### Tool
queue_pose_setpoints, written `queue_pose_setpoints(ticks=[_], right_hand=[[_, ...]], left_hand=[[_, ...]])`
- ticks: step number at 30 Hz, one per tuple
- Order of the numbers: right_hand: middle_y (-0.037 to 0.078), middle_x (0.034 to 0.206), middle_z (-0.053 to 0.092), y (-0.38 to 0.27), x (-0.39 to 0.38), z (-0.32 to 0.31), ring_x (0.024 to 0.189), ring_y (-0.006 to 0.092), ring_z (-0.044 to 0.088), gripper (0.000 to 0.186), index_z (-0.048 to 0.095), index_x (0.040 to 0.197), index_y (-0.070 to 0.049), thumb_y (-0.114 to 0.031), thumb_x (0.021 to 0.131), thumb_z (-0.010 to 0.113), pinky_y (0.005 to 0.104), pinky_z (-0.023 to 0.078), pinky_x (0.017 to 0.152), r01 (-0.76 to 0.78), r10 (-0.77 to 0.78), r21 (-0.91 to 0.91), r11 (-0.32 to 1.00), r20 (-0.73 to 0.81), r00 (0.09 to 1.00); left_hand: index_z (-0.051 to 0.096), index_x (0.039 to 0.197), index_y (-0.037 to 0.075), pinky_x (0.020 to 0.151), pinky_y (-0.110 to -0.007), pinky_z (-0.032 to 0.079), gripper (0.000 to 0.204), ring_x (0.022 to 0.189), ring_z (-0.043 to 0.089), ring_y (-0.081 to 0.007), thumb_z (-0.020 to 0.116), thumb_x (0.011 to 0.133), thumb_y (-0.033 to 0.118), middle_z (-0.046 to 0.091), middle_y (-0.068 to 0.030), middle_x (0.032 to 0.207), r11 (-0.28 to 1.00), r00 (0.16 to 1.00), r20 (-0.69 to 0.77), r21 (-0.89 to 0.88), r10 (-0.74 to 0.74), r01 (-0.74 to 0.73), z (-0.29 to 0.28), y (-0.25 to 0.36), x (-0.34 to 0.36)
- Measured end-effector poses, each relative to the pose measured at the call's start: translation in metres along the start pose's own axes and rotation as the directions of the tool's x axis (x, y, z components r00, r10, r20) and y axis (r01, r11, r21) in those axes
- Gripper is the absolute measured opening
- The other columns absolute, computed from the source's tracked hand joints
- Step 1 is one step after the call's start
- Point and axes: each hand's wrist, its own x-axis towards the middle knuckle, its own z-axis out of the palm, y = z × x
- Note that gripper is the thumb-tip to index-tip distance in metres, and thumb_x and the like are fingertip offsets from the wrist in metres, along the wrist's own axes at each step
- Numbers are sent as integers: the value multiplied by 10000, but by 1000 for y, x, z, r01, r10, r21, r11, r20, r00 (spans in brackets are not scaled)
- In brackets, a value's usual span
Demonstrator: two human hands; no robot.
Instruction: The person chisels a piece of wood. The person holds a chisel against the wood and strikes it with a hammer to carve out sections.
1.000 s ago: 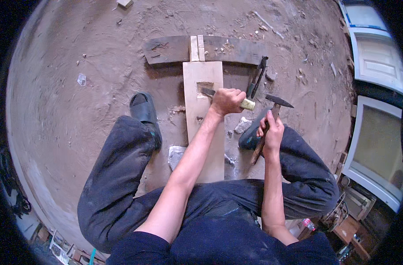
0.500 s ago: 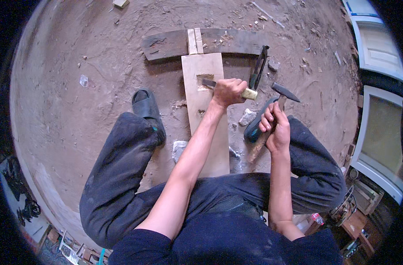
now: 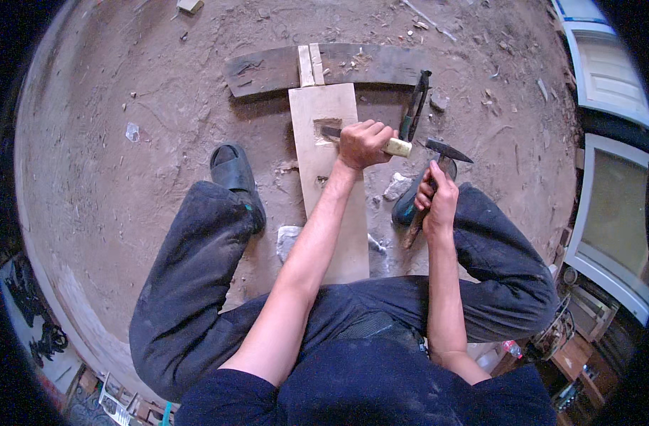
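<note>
My left hand [image 3: 365, 144] is closed around a chisel [image 3: 398, 148], whose pale yellowish handle end sticks out to the right. The blade lies low and points left into a rectangular recess [image 3: 326, 125] cut in the light wooden board [image 3: 324, 101]. In my right hand [image 3: 438, 199] is a hammer [image 3: 446, 150], gripped by its wooden handle, its dark head up and to the right of the chisel's end, apart from it. The board runs from between my legs to a dark plank [image 3: 264, 73] lying crosswise at its far end.
Dark-handled pincers [image 3: 415, 105] lean against the plank, right of the board. Stones [image 3: 397, 186] sit beside the board near my right foot, and wood chips lie scattered on the dirt floor [image 3: 161, 92]. Pale framed panels [image 3: 615, 213] stand at the far right.
My right hand has shifted a little left, bringing the hammer head closer to the chisel's handle end. My left hand and the chisel stay almost where they were.
</note>
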Motion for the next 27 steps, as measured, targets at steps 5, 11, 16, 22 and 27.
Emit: queue_pose_setpoints(ticks=[5, 11, 16, 22, 27], right_hand=[[-64, 531, 309, 2, 3, 2, 385, 52, 274, 314, 512, 779, -101, -375, 917, 580, 222, 229, 367, -2, 2, 1, 1000, -50, 999], [-51, 536, 312, -4, -2, 10, 386, 56, 274, 325, 495, 832, -110, -411, 952, 509, 227, 240, 361, 121, -122, -17, 992, -64, 990], [-31, 579, 355, 8, -3, 14, 408, 66, 295, 322, 451, 821, -126, -409, 974, 461, 235, 262, 365, 338, -313, 59, 939, -260, 914], [-19, 564, 373, 26, 3, 10, 394, 64, 308, 352, 429, 795, -122, -427, 952, 507, 231, 250, 336, 91, -92, -13, 996, -138, 986], [-38, 556, 343, 21, 8, 5, 387, 59, 285, 355, 431, 792, -121, -420, 982, 454, 231, 237, 331, 159, -153, 18, 987, -183, 971]], left_hand=[[510, 603, 141, 434, -339, 453, 245, 484, 567, -186, 676, 758, 231, 534, -22, 545, 998, 998, 2, -10, -66, 66, 1, -2, 1], [495, 579, 146, 431, -334, 439, 218, 491, 569, -176, 663, 709, 191, 526, -22, 544, 982, 981, -60, 34, -185, 188, 1, -1, 5], [493, 574, 149, 422, -337, 431, 205, 489, 574, -175, 668, 666, 202, 531, -20, 539, 987, 986, -31, -3, -161, 161, 2, -3, 1], [529, 601, 147, 428, -341, 450, 161, 483, 587, -192, 664, 648, 220, 548, -25, 541, 989, 989, 7, -11, -150, 150, 1, -5, 0], [525, 599, 151, 437, -341, 455, 165, 502, 595, -188, 665, 629, 233, 559, -18, 559, 985, 985, 39, 24, -170, 169, 0, -6, -1]])
